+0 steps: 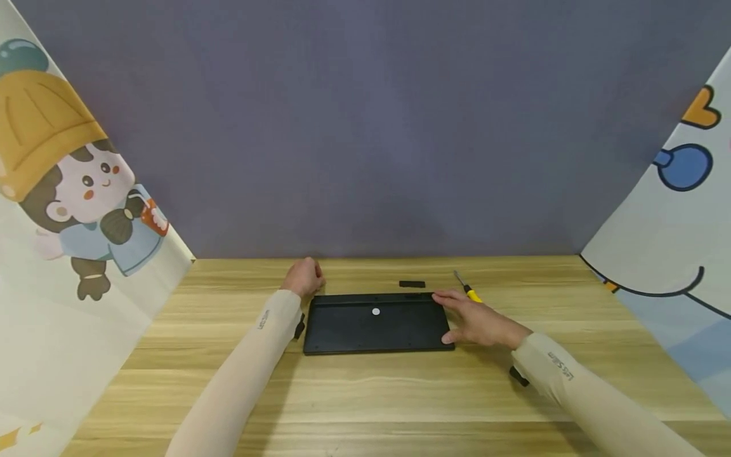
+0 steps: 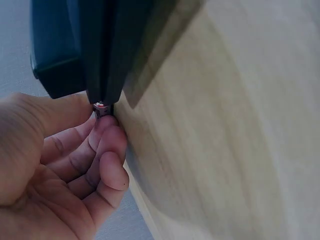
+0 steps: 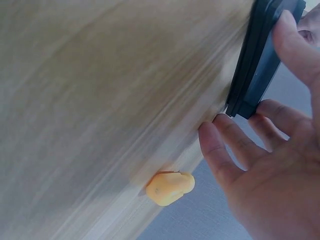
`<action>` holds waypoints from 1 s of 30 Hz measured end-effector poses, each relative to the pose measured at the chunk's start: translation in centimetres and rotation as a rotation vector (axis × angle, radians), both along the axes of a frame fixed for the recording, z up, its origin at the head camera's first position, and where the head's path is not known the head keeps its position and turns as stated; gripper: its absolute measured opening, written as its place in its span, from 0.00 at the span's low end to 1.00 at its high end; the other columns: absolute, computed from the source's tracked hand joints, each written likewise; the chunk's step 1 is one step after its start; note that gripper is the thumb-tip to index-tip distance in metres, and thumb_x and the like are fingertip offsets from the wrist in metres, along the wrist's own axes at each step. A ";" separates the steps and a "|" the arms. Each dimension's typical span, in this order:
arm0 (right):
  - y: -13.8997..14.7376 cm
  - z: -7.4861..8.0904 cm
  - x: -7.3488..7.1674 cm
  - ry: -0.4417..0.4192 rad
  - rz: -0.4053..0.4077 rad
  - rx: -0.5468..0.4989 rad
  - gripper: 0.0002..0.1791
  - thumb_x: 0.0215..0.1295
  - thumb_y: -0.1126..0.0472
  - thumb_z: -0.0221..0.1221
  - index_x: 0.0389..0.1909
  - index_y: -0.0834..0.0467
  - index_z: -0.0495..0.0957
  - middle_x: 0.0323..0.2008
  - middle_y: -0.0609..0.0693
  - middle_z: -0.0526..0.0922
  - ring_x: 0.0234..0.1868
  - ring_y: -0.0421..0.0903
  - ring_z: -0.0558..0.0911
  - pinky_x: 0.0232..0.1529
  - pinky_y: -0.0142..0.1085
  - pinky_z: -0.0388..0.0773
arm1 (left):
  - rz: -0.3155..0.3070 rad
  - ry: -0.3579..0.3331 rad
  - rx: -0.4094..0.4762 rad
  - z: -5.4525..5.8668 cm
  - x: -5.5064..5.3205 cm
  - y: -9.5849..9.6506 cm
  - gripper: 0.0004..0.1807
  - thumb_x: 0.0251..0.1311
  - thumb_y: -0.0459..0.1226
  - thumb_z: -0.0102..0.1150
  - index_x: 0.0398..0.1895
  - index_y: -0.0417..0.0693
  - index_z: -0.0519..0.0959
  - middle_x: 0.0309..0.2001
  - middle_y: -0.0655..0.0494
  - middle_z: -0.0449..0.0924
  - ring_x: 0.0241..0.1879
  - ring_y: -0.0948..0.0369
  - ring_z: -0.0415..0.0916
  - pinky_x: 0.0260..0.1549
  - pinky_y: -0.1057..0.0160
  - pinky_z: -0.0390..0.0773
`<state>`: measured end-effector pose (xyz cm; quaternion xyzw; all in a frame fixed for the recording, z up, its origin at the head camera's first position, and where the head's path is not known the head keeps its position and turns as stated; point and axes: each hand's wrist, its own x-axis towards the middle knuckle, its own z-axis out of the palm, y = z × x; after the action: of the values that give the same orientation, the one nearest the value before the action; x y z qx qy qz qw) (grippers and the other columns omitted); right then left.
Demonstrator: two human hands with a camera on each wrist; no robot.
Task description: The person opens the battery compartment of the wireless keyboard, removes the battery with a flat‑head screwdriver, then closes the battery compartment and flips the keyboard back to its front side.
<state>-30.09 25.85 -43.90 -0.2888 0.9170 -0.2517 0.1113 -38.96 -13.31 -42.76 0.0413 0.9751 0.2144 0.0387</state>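
Clearly, from the head view, a black keyboard (image 1: 354, 329) was laid underside up on the wooden table (image 1: 365, 400), its right end touched by the loosely spread right hand (image 1: 480, 320); a short black strip (image 1: 412, 284) and a yellow screwdriver (image 1: 473, 294) were placed near its far edge. From the left wrist, a small shiny piece (image 2: 103, 109) was seen pinched by the curled left hand (image 2: 55, 167) at the keyboard's corner. From the right wrist, nothing was clenched; the keyboard was only touched by thumb and fingertips.

grey-purple backdrop (image 1: 365, 127) behind wood-grain tabletop (image 1: 365, 406) | left cartoon panel (image 1: 51, 292) | right cartoon panel (image 1: 668, 247)
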 end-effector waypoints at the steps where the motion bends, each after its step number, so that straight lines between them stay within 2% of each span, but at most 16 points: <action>1: 0.0 0.0 0.0 -0.003 -0.005 0.002 0.50 0.60 0.51 0.70 0.77 0.61 0.55 0.75 0.60 0.55 0.68 0.63 0.67 0.60 0.55 0.71 | -0.004 0.002 0.000 0.1 0.0 0.0 0.06 0.65 0.35 0.64 0.38 0.40 0.83 0.33 0.49 0.82 0.30 0.57 0.78 0.33 0.58 0.79; 7: 0.1 0.0 0.0 0.006 -0.005 0.009 0.50 0.59 0.51 0.70 0.77 0.62 0.55 0.75 0.61 0.55 0.68 0.63 0.67 0.60 0.55 0.71 | -0.027 0.018 -0.013 0.3 0.2 0.1 0.07 0.65 0.36 0.65 0.39 0.39 0.84 0.34 0.49 0.83 0.31 0.56 0.79 0.34 0.58 0.80; 14: 0.1 0.0 0.0 0.012 0.007 0.004 0.50 0.60 0.51 0.70 0.77 0.63 0.55 0.74 0.61 0.56 0.68 0.63 0.68 0.60 0.55 0.72 | -0.037 0.019 -0.019 0.0 0.0 -0.1 0.11 0.65 0.39 0.65 0.43 0.39 0.84 0.36 0.48 0.84 0.35 0.54 0.80 0.38 0.55 0.80; 24: 0.0 0.2 0.1 0.014 0.007 0.001 0.49 0.60 0.51 0.69 0.76 0.63 0.56 0.74 0.62 0.56 0.67 0.64 0.68 0.59 0.56 0.72 | -0.030 0.001 0.013 0.2 0.3 -0.7 0.22 0.68 0.41 0.62 0.58 0.36 0.78 0.54 0.40 0.81 0.51 0.46 0.79 0.52 0.47 0.77; 27: 0.0 0.1 0.0 0.013 0.008 -0.003 0.49 0.60 0.50 0.69 0.76 0.63 0.56 0.74 0.62 0.56 0.67 0.64 0.68 0.59 0.56 0.72 | -0.044 -0.003 0.008 0.4 0.5 -0.9 0.24 0.69 0.42 0.60 0.62 0.36 0.75 0.48 0.44 0.84 0.44 0.50 0.81 0.50 0.48 0.78; 30: 0.1 0.1 0.0 0.015 0.006 -0.001 0.49 0.60 0.50 0.69 0.76 0.63 0.56 0.74 0.62 0.57 0.67 0.64 0.69 0.58 0.56 0.72 | -0.083 -0.007 0.019 0.6 0.9 -1.0 0.25 0.70 0.43 0.59 0.63 0.37 0.75 0.37 0.50 0.86 0.34 0.57 0.81 0.42 0.52 0.80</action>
<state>-30.05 25.91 -43.78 -0.2937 0.9167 -0.2497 0.1049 -38.08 -14.34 -42.20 0.0816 0.9703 0.2222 0.0506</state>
